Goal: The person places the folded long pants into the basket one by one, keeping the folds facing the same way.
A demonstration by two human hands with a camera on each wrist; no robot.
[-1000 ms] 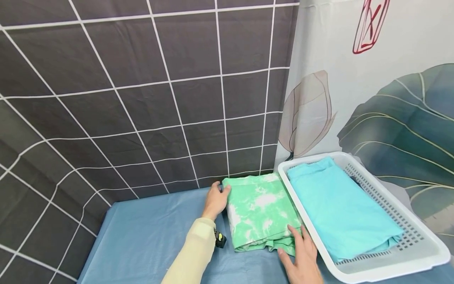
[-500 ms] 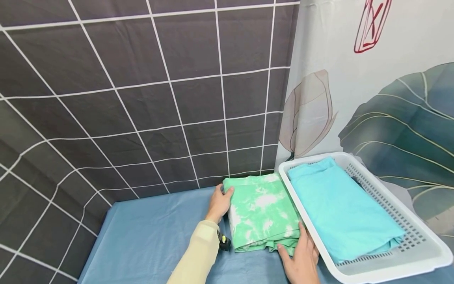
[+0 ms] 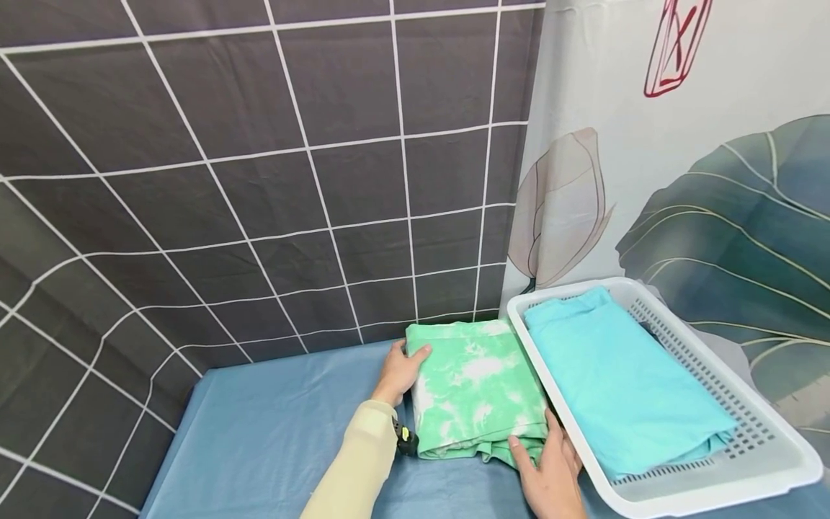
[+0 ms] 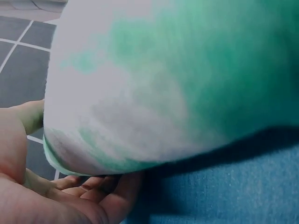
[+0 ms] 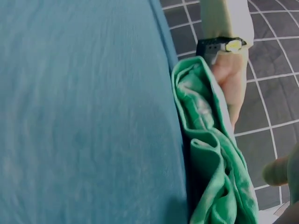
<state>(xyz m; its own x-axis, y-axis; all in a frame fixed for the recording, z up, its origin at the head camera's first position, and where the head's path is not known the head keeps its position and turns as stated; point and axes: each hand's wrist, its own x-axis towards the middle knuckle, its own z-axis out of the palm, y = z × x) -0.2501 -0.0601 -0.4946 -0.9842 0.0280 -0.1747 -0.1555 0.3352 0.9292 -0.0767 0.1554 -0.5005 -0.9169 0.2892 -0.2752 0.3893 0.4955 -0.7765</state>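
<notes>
A folded green-and-white tie-dye cloth (image 3: 480, 389) lies on the blue-covered table, its layered front edge loose and wavy (image 5: 212, 154). At its far left corner my left hand (image 3: 395, 375) grips it. The thumb lies on top, and in the left wrist view the fingers (image 4: 124, 196) curl beneath the corner. My right hand (image 3: 551, 468) is at the front right corner, its fingers along the side by the basket, partly hidden. In the right wrist view the right thumb (image 5: 276, 171) stands apart from the cloth.
A white plastic basket (image 3: 713, 497) stands close against the cloth's right side. It holds a folded turquoise cloth (image 3: 622, 382). A dark grid-patterned curtain (image 3: 259, 180) hangs behind the blue table cover (image 3: 279, 432), with a white leaf-patterned one (image 3: 583, 72) at right.
The left thumb has come further over the cloth's top. My right hand has moved from above the front right corner down along its right side. The cloth has barely shifted.
</notes>
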